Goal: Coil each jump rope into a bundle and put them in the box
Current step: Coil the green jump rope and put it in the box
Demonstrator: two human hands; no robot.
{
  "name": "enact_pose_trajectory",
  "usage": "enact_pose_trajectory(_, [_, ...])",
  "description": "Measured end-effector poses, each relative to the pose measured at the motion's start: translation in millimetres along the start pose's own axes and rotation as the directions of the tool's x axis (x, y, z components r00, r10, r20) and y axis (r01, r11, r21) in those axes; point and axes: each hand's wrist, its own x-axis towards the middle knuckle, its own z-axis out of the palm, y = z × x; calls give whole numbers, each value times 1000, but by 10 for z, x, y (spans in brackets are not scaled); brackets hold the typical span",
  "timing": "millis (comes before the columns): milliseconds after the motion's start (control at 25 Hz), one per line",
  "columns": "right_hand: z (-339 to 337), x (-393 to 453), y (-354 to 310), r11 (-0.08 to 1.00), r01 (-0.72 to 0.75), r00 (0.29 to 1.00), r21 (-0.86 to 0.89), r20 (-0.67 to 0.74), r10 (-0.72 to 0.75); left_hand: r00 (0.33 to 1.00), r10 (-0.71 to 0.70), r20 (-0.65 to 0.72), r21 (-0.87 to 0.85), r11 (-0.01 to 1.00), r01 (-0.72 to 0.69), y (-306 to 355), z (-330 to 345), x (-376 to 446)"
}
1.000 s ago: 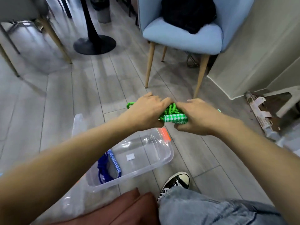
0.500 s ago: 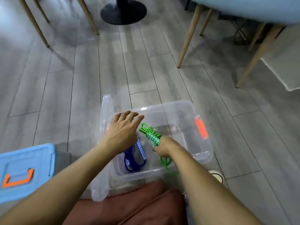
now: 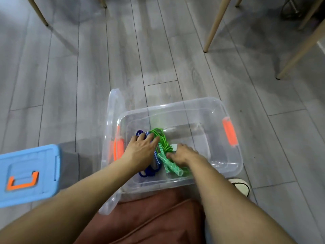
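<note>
A clear plastic box with orange latches stands on the floor in front of me. Inside it lie two coiled jump ropes side by side: a blue one on the left and a green one with checkered handles on the right. My left hand lies flat over the blue bundle, its fingertips touching the green cord. My right hand rests inside the box at the right side of the green bundle, fingers bent down against it; whether they pinch it is hidden.
The box's clear lid leans against its left side. A blue box lid with an orange handle lies at the left. Wooden chair legs stand at the back. A red cushion and my shoe are close below.
The green bundle went from above the floor down into the box beside the blue one. My left hand has come down onto the blue rope; my right hand lowered the green one.
</note>
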Motion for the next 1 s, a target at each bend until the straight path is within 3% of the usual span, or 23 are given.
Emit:
enact_pose_trajectory(120, [-370, 11, 251, 997, 68, 998, -36, -13, -69, 984, 92, 151, 2, 996, -93, 387, 143, 182])
enact_pose_trajectory(240, [-854, -144, 463, 955, 164, 973, -247, -119, -198, 962, 201, 187, -57, 979, -194, 733, 354, 406])
enact_pose_trajectory(360, [-1212, -417, 626, 764, 250, 899, -595, -150, -411, 958, 210, 194, -18, 978, -210, 884, 579, 631])
enact_pose_trajectory(440, [-1283, -558, 804, 644, 298, 845, -705, -119, -521, 968, 184, 173, 21, 982, -190, 914, 664, 768])
enact_pose_trajectory(600, [-1274, -602, 1277, 556, 240, 838, -796, -119, -532, 975, 126, 181, 28, 991, -133, 969, 666, 977])
enact_pose_trajectory(720, [-1229, -520, 1380, 497, 216, 819, -840, -121, -561, 960, 177, 216, 42, 981, -190, 928, 710, 1039])
enact_pose_trajectory(840, [-1184, -463, 1375, 487, 200, 820, -850, -127, -558, 937, 267, 225, 127, 945, -300, 659, 815, 1018])
enact_pose_trajectory(1000, [-1167, -477, 1343, 512, 185, 818, -839, -158, -554, 945, 218, 244, 215, 938, -272, 288, 972, 889])
